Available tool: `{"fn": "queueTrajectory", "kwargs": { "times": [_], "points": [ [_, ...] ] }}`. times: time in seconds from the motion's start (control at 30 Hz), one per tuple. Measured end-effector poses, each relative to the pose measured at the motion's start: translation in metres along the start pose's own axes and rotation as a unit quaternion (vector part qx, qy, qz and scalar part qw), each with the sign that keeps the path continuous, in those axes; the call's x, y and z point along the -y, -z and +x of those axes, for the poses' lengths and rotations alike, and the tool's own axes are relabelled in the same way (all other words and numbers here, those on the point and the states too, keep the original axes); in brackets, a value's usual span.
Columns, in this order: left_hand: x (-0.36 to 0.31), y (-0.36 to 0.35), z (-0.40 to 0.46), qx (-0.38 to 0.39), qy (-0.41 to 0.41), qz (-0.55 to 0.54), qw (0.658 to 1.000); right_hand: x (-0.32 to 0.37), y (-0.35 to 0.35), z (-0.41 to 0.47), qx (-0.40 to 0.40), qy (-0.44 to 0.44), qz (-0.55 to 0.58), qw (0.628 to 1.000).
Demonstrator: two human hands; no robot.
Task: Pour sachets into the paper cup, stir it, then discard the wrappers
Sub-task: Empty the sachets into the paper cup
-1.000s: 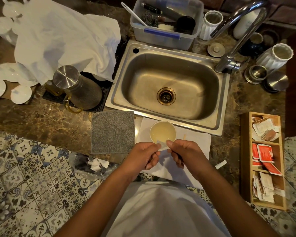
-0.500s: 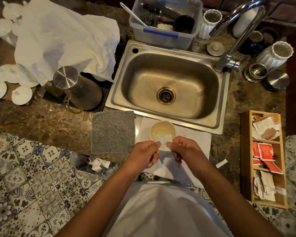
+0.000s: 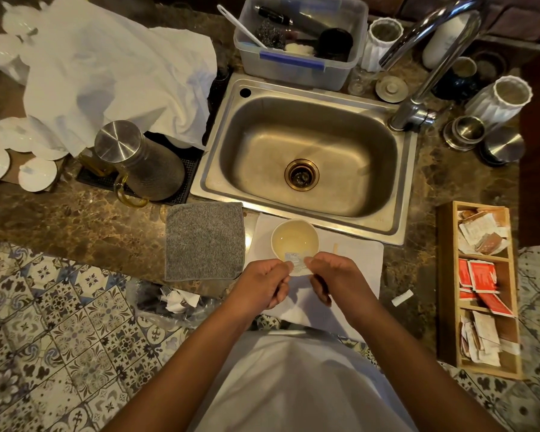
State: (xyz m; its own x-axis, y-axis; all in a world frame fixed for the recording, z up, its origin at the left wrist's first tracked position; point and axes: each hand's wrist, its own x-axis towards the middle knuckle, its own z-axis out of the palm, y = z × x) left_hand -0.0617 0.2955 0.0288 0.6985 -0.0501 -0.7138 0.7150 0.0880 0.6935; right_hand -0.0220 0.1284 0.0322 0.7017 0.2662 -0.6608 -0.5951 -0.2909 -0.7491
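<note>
Sachet [image 3: 297, 262] now turned upright from flat a second ago, pinched by left hand [image 3: 264, 283] and right hand [image 3: 332, 277] just over near rim of cup [image 3: 295, 239]. Judged as readied for tearing; pouring not yet begun. Cup set on white paper [image 3: 356, 260] on table [image 3: 75, 226], before sink [image 3: 306, 151]. Spare sachets in wooden tray [image 3: 443, 275], well right.
</note>
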Motion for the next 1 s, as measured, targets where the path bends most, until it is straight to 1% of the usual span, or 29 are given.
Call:
{"fn": "queueTrajectory", "kwargs": {
  "times": [0.07, 0.17, 0.43, 0.53, 0.6, 0.67, 0.7, 0.77, 0.83, 0.87, 0.9, 1.0],
  "points": [
    [0.001, 0.000, 0.000, 0.000, 0.004, -0.001, 1.000, -0.001, 0.002, 0.002, -0.008, -0.011, 0.001, 1.000],
    [0.001, 0.000, 0.000, -0.006, 0.009, -0.012, 1.000, 0.001, 0.003, 0.003, 0.000, -0.027, 0.018, 0.999],
    [-0.001, 0.002, -0.002, -0.026, 0.025, -0.034, 0.999, 0.007, 0.003, -0.001, 0.001, -0.010, 0.010, 1.000],
    [0.000, 0.002, -0.002, -0.016, 0.029, -0.034, 0.999, 0.007, 0.002, -0.003, -0.003, 0.008, 0.036, 0.999],
    [0.000, 0.000, -0.001, -0.007, 0.033, -0.031, 0.999, 0.007, 0.002, -0.002, 0.004, 0.002, 0.056, 0.998],
    [0.000, -0.001, 0.000, -0.008, 0.034, -0.017, 0.999, 0.005, 0.001, 0.001, -0.001, -0.011, 0.036, 0.999],
    [0.000, -0.002, 0.001, -0.010, 0.031, -0.008, 0.999, 0.003, 0.001, 0.003, -0.011, -0.001, 0.010, 1.000],
    [0.000, -0.002, 0.001, -0.014, 0.020, 0.008, 1.000, -0.003, 0.001, 0.004, -0.047, 0.066, -0.069, 0.994],
    [0.000, 0.001, 0.000, -0.014, 0.014, 0.006, 1.000, -0.009, 0.002, 0.005, -0.085, 0.143, -0.160, 0.973],
    [0.000, 0.002, -0.001, -0.013, 0.016, -0.005, 1.000, -0.010, 0.002, 0.006, -0.092, 0.161, -0.184, 0.965],
    [0.000, 0.004, -0.001, -0.010, 0.018, -0.017, 1.000, -0.010, 0.001, 0.005, -0.088, 0.162, -0.182, 0.966],
    [0.000, 0.006, -0.004, -0.006, 0.018, -0.016, 1.000, -0.004, -0.001, 0.001, -0.044, 0.128, -0.077, 0.988]
  ]
}}
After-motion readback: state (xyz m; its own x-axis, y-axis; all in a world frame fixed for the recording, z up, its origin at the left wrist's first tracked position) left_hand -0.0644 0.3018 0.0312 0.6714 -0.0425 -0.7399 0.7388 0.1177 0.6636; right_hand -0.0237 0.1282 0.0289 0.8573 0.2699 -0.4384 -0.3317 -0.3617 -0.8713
